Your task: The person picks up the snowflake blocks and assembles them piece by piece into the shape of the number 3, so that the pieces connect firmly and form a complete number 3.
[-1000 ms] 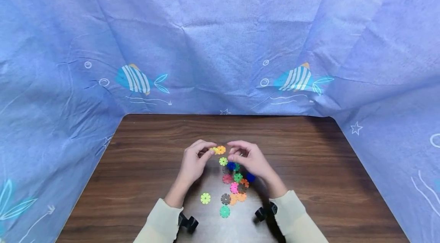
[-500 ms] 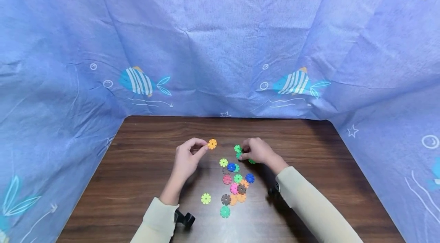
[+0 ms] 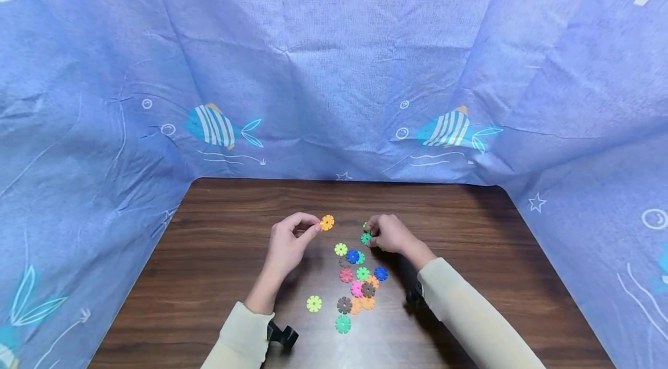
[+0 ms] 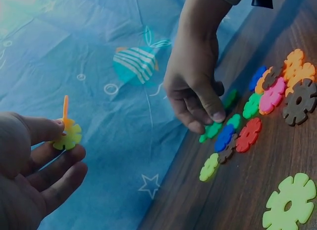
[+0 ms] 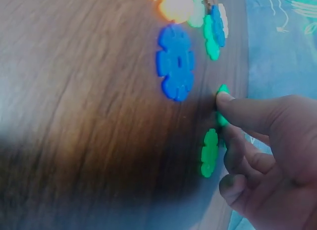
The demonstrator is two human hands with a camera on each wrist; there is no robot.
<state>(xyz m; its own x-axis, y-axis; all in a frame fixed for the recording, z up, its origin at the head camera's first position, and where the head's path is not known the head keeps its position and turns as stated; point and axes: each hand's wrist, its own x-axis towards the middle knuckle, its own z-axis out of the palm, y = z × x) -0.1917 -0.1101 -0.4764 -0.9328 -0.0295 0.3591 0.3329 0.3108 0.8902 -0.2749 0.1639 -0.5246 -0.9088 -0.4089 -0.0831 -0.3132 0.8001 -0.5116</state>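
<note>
In the head view my left hand is raised over the back part of the table. Its thumb and fingers pinch a yellow notched plastic disc, with an orange notched disc joined to it edge-on. My right hand is down at the tabletop, right of centre, its thumb and fingertips gripping a green notched disc. Fingers partly cover that disc. Another green disc lies on the wood close beside the curled lower fingers.
Loose notched discs lie scattered mid-table, among them a blue one, a red one, a pink one and dark brown ones, some overlapping. A yellow-green disc lies apart at the left. Blue fish-print cloth hangs behind the wooden table.
My right hand has moved away from the left hand's discs to the green discs on the right and now grips one. The left hand shifted slightly left, still pinching the joined yellow and orange discs.
</note>
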